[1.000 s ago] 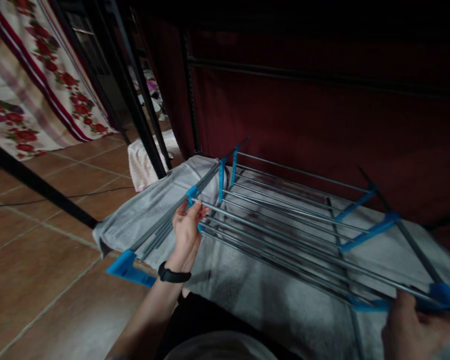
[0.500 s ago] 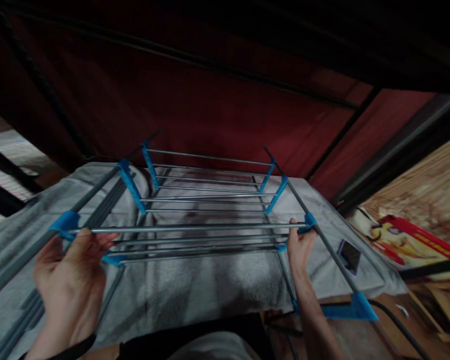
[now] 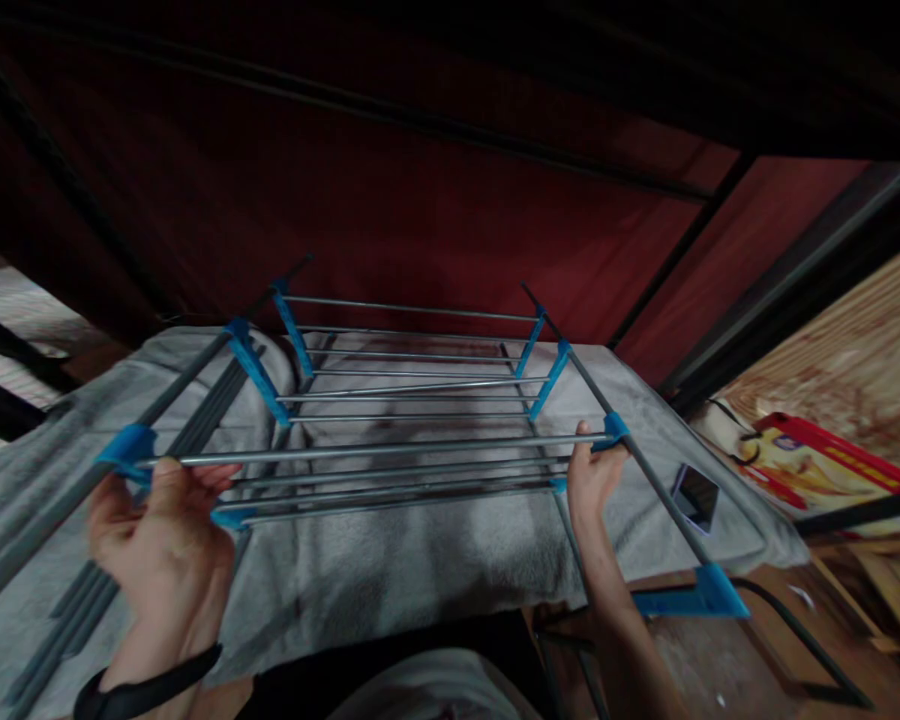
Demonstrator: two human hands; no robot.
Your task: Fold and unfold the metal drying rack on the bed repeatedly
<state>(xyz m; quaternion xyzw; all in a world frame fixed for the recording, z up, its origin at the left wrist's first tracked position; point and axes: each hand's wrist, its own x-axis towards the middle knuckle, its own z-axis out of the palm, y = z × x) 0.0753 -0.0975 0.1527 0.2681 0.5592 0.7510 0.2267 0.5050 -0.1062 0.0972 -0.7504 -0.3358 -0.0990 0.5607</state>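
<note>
A rack frame of grey metal tubes joined by blue plastic brackets lies across the bed-like surface in front of me. My left hand (image 3: 169, 540) grips the near crossbar (image 3: 390, 450) at its left end, thumb on top, beside a blue bracket (image 3: 129, 448). At the other end of that bar, my right hand (image 3: 596, 475) is closed around it, next to the right blue bracket (image 3: 615, 428). Further crossbars run parallel behind and below. Nearer me on the right, another blue bracket (image 3: 720, 590) sits on the side tube with no bar seen attached.
Several loose grey tubes (image 3: 206, 405) lie at the left on the grey blanket (image 3: 435, 570). A phone (image 3: 696, 498) rests on the blanket at right. Beyond it is a red and yellow box (image 3: 825, 465). A dark red panel (image 3: 420, 220) stands behind the rack.
My left hand has shifted slightly right and its wrist turned, showing more of the black wristband. Both hands keep hold of the same crossbar. The view has moved slightly.
</note>
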